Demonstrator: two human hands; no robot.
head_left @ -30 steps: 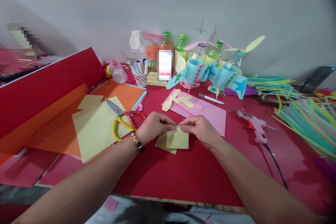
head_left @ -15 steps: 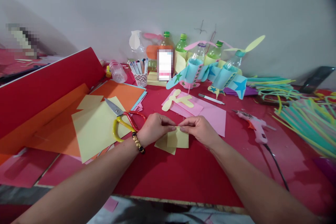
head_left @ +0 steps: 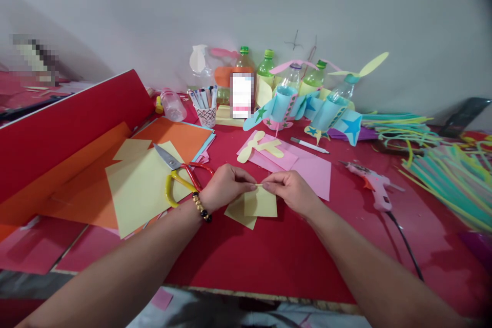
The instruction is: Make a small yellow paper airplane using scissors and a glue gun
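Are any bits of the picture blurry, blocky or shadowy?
Head view, far left: a blocky patch hides something; head view, middle: the lit screen is washed-out white with blocky edges, while the left hand and right hand pinching yellow paper look fairly sharp; head view, right: the glue gun casts a soft shadow on the red table, and the strips look stretched.

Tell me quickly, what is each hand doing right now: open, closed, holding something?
Left hand: closed, pinching the far edge of a small yellow paper.
Right hand: closed, pinching that same edge of the paper.
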